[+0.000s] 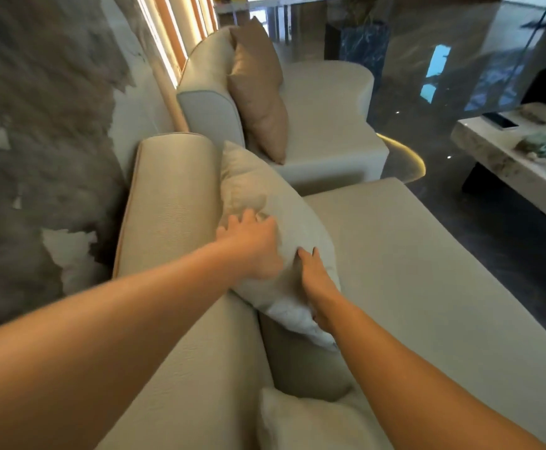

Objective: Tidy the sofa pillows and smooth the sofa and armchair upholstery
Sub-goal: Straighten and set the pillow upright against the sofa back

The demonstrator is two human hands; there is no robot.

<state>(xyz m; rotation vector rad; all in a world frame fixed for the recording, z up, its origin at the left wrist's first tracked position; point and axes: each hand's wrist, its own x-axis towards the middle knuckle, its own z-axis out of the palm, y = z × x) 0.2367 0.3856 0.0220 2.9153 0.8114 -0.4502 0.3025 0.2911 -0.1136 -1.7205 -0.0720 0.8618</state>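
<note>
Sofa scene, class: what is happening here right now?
A person is tidying a cream pillow propped against the sofa backrest. The left hand presses on the pillow's face near the backrest, while the right hand holds its lower front edge. Beyond it, a tan pillow stands upright against the back of the next seat. Another pale pillow lies nearest the camera, untouched.
</note>
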